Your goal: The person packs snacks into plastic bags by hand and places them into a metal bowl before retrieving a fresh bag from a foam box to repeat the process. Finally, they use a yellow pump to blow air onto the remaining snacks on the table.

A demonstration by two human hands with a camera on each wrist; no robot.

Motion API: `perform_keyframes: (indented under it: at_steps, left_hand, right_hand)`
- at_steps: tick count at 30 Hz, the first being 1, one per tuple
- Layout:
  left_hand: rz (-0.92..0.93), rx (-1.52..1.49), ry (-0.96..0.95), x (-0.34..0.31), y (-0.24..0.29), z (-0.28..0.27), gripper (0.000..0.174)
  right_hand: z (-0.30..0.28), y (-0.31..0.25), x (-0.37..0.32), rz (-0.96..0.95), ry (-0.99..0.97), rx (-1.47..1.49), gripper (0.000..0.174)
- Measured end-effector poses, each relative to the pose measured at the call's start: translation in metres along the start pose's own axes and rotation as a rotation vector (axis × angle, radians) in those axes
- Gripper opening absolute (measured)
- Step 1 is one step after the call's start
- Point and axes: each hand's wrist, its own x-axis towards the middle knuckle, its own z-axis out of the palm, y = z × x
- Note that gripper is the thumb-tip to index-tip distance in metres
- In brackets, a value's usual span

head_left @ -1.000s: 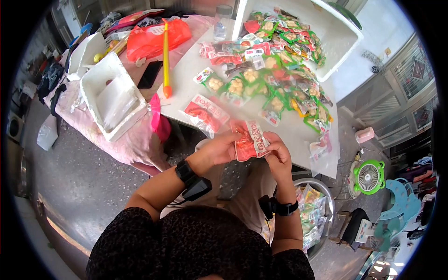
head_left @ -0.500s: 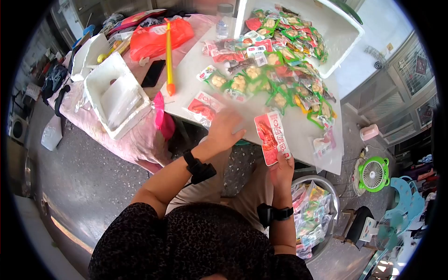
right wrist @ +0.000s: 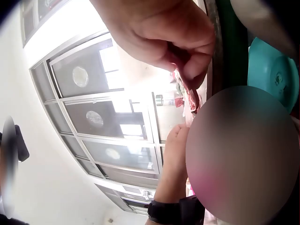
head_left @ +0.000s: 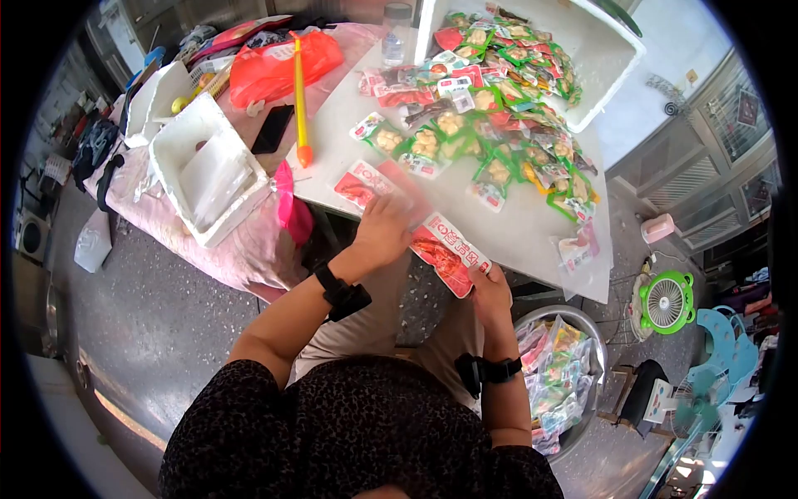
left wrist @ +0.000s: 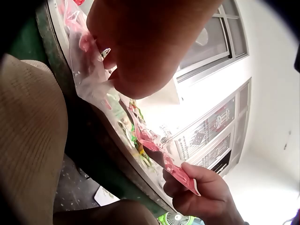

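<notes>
My right hand [head_left: 492,295] pinches one end of a flat red-and-white food packet [head_left: 449,254], thumb on top, in front of the table's near edge. In the left wrist view the same packet [left wrist: 164,161] appears edge-on in the right hand [left wrist: 206,194]. My left hand [head_left: 382,233] is at the near edge, its fingers pinching a clear plastic bag [left wrist: 86,75] with pink showing in it. That bag hangs over the edge in the left wrist view. Beyond the left fingers, another red-and-white packet [head_left: 357,185] lies on the table.
Many green-edged food packets [head_left: 495,170] spread across the white table [head_left: 332,125] toward a tipped foam box [head_left: 611,75]. A metal basin [head_left: 594,333] of packets stands on the floor at right. To the left are an empty foam box [head_left: 208,166], a phone [head_left: 273,129] and a yellow stick [head_left: 300,100].
Both hands held the packet at first; the left hand let go and moved left to the clear bag. The right hand has tilted the packet and brought it back leftward toward the left hand.
</notes>
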Motion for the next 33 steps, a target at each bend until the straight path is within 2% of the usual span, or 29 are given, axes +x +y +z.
perform_keyframes:
  at_steps: [6,9,12,14,18,20,21,24,27,30,33]
  left_hand:
    - [-0.006,-0.163,-0.065,0.004,0.0,-0.013,0.013]
    - [0.026,-0.204,0.038,0.004,-0.004,-0.011,0.01]
    - [0.083,-0.262,0.087,0.005,-0.011,-0.009,0.025]
    - [0.1,-0.237,0.051,0.006,-0.01,-0.014,0.024]
    - [0.043,-0.244,-0.018,0.008,-0.01,-0.016,0.024]
    - [0.088,-0.283,0.119,0.007,-0.005,-0.017,0.011]
    - [0.11,-0.303,0.187,0.007,-0.003,-0.017,0.008]
    - [0.053,-0.223,-0.001,0.007,-0.004,-0.013,0.008]
    - [0.158,-0.243,0.162,0.005,0.007,-0.017,0.012]
    - [0.165,-0.149,0.053,0.003,0.013,-0.021,0.018]
    - [0.132,-0.124,0.023,0.001,0.019,-0.024,0.018]
  right_hand:
    - [0.017,-0.007,0.012,0.058,-0.033,0.146,0.026]
    - [0.021,-0.004,0.02,0.015,-0.08,0.293,0.026]
    - [0.023,-0.002,0.025,-0.008,-0.095,0.333,0.026]
    - [0.028,-0.006,0.024,-0.023,-0.134,0.336,0.026]
    - [0.024,0.002,0.035,-0.029,-0.011,0.102,0.023]
    - [0.01,0.014,0.048,-0.092,0.005,-0.127,0.022]
    - [0.014,0.007,0.046,-0.053,0.003,-0.104,0.022]
    - [0.025,-0.011,0.04,0.034,-0.034,-0.012,0.022]
    - [0.033,-0.012,0.044,0.048,-0.098,0.137,0.023]
    - [0.055,-0.011,0.046,0.05,-0.091,0.281,0.023]
    - [0.068,-0.005,0.052,0.095,-0.136,0.368,0.02]
